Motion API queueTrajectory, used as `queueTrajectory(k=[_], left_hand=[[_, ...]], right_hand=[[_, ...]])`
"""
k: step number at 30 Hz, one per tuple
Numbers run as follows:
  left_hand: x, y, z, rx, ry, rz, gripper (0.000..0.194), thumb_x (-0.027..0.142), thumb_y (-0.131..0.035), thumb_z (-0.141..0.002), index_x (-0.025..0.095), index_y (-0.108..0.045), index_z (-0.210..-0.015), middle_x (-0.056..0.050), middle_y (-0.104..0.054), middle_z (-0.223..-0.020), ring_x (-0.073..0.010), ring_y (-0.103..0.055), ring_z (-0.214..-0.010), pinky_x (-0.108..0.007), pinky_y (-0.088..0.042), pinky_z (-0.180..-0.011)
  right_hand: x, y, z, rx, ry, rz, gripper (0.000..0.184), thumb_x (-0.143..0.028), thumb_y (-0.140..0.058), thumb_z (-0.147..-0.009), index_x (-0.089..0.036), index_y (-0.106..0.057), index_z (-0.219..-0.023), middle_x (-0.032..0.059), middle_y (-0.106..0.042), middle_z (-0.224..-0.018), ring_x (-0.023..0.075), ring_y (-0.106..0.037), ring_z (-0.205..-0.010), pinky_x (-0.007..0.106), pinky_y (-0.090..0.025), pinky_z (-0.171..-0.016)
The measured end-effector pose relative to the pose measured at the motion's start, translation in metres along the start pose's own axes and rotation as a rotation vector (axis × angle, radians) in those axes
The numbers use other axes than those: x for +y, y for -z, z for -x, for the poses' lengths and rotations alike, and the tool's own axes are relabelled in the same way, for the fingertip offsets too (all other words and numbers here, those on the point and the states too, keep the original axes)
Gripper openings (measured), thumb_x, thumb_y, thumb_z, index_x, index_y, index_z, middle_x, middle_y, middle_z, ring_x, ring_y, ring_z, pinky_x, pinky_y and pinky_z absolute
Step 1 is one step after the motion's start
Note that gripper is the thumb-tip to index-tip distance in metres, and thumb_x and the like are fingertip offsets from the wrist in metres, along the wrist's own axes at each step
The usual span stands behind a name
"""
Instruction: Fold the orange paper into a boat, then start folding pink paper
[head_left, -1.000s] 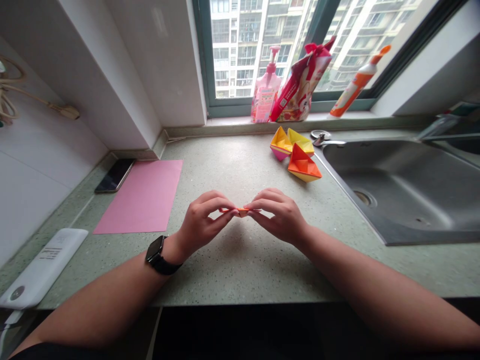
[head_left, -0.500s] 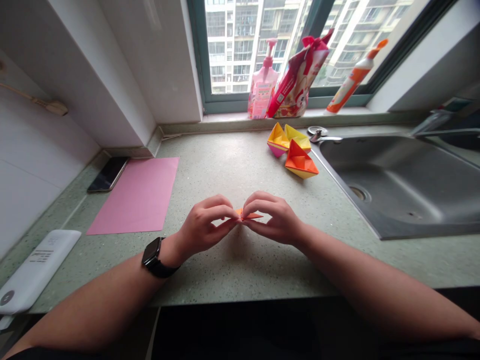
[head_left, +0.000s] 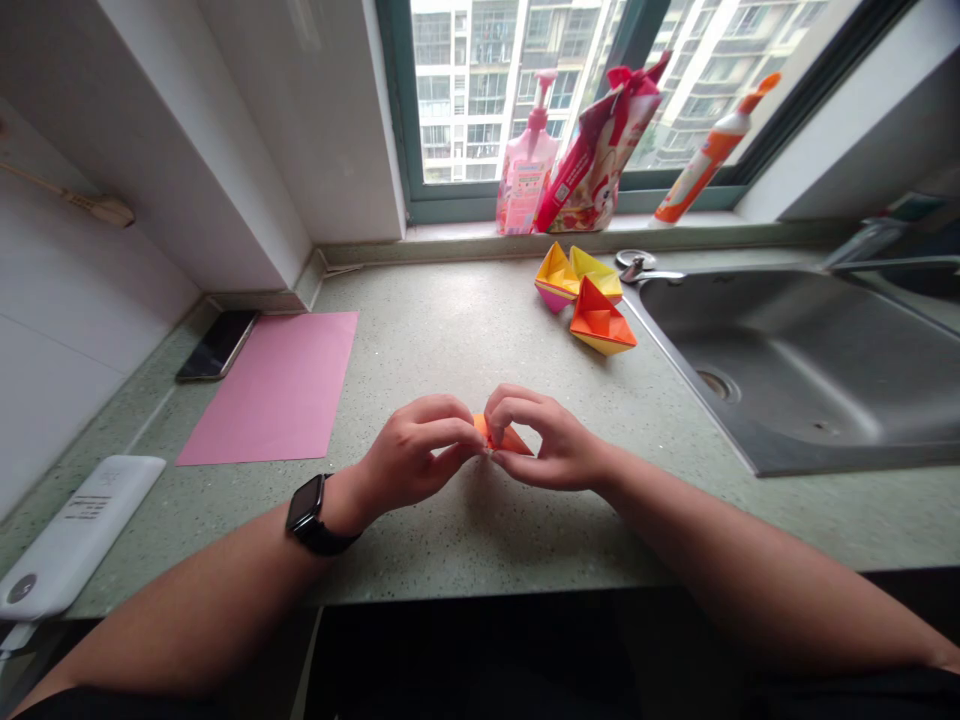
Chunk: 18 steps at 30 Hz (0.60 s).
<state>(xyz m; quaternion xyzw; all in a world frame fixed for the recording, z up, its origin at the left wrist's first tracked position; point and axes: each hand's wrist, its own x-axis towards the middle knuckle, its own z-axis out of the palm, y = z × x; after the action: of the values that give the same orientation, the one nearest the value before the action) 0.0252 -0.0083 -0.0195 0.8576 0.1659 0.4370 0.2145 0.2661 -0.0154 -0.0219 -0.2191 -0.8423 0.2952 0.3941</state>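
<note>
Between my fingertips is a small piece of folded orange paper [head_left: 511,438], held just above the countertop near its front. My left hand [head_left: 420,450], with a black watch on the wrist, pinches the paper's near left part between thumb and fingers. My right hand [head_left: 551,440] pinches it from the other side, thumb below and fingers curled over the top. Much of the paper is hidden behind the fingers. Farther back stand folded paper boats: an orange-red boat [head_left: 602,322] in front, with a yellow-orange boat [head_left: 556,272] and a yellow boat [head_left: 598,270] behind it.
A pink paper sheet [head_left: 274,390] lies at left, touching a phone [head_left: 218,345]. A white power bank [head_left: 82,535] rests at the left front edge. The steel sink [head_left: 810,370] is at right. A pump bottle [head_left: 525,180], a red bag [head_left: 600,160] and an orange-white bottle [head_left: 703,160] line the sill.
The folded orange paper has tilted, so more of its orange face shows now. Both hands stay pinched on it, with only small shifts of the fingers.
</note>
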Motion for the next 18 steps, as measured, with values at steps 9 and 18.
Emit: queueTrajectory(k=[9, 18], left_hand=[[-0.004, 0.006, -0.004, 0.111, 0.237, 0.107, 0.011, 0.024, -0.072, -0.105, 0.022, -0.073, -0.094, -0.004, -0.071, -0.091, -0.0189, -0.067, -0.084, -0.034, -0.057, -0.078], [-0.021, 0.008, -0.002, 0.232, 0.402, 0.319, 0.024, 0.042, -0.076, -0.104, 0.023, -0.069, -0.091, -0.003, -0.066, -0.092, -0.0185, -0.062, -0.088, -0.033, -0.053, -0.081]], right_hand=[[0.000, 0.006, 0.001, 0.157, 0.025, -0.001, 0.013, -0.016, -0.069, -0.096, -0.026, -0.062, -0.101, 0.0032, -0.070, -0.095, 0.0203, -0.067, -0.087, 0.038, -0.059, -0.079], [0.001, 0.007, 0.001, 0.230, 0.043, 0.071, 0.017, -0.011, -0.066, -0.094, -0.026, -0.067, -0.102, 0.0039, -0.069, -0.096, 0.0214, -0.068, -0.088, 0.039, -0.059, -0.080]])
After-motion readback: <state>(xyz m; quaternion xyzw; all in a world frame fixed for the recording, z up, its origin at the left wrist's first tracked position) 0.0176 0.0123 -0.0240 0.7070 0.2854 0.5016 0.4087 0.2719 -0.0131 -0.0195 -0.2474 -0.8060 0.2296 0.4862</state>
